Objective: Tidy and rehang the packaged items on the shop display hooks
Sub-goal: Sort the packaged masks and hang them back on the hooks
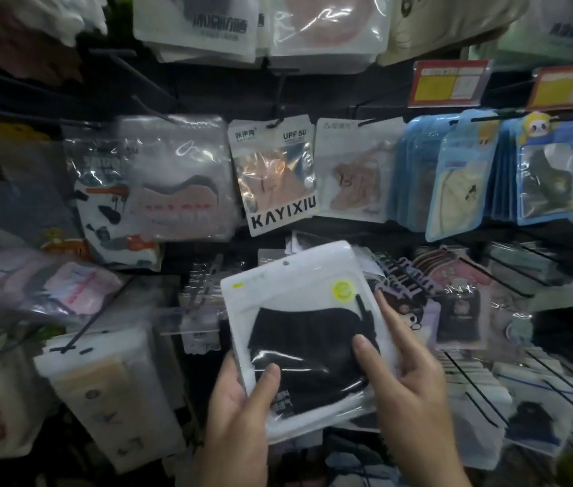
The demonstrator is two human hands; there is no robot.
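Observation:
A white plastic packet (299,293) with a black fabric item inside and a yellow round sticker near its top is held in front of the display. My left hand (239,409) grips its lower left edge, thumb on the front. My right hand (408,377) holds its right side, thumb pressed on the black window and index finger stretched up along the edge. The packet's hang hole at the top is off any hook. Behind it, black wire hooks (279,100) carry rows of packets.
A KAYIXIU packet (278,177) hangs just above, with a beige one (355,170) to its right and blue packets (453,170) further right. Red-and-yellow price tags (450,82) sit on hook ends. Bare hooks (471,384) jut out at lower right. Stacked white packets (102,391) hang lower left.

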